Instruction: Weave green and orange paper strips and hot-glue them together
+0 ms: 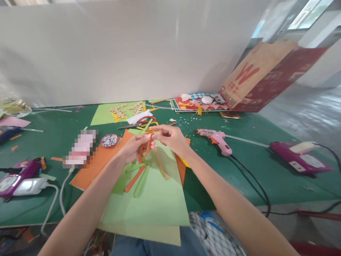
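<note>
Both hands meet above a light green paper sheet (160,202). My left hand (133,147) is closed on an orange paper strip (145,151), which hangs in a loop below the fingers. With fingertips pinched at the top of that strip, my right hand (172,138) also grips it. A thin strip end trails down onto the sheet. Beneath the hands lie loose green strips (142,181) and an orange strip (134,179). Just behind the hands are scissors (135,124) with red handles and another yellow-handled pair, partly hidden.
A pink glue gun (217,138) lies at right, its cord running off the table edge. Purple power strips (295,156) sit on both sides. A small dish of beads (109,140) and a blurred phone (81,149) are at left. A paper bag (255,78) stands back right.
</note>
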Available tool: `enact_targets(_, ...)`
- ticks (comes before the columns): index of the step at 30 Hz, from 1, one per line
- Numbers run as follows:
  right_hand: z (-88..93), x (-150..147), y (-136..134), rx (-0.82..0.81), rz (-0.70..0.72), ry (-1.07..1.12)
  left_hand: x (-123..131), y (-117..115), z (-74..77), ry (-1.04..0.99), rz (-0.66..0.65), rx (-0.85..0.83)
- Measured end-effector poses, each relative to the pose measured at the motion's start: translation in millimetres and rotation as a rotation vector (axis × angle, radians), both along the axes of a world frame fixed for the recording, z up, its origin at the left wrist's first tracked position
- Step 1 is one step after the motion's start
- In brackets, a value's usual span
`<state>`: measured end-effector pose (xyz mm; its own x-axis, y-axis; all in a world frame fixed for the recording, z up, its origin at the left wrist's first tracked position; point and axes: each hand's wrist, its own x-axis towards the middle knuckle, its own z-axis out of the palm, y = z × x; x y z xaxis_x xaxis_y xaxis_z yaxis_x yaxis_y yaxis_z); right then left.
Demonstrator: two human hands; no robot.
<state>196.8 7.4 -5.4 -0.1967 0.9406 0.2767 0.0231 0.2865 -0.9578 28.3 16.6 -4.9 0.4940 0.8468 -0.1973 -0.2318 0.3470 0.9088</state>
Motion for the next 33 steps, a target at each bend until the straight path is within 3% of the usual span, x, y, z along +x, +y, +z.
enact_targets(4, -1.1, 0.0, -3.9, 0.143, -0.095, -0.128, 1.1, 0.9, 0.9, -0.034, 0.072, -0.079)
enact_targets(12, -5.4, -1.9, -2.7, 0.309, -0.104, -0.257, 1.8, 0.2, 2.1, -0.035, 0.109, -0.086)
enact_targets(33, -4.6, -3.5, -3.7, 0.336, -0.163, -0.280, 0.6, 2.2, -2.1, -0.080, 0.069, -0.046)
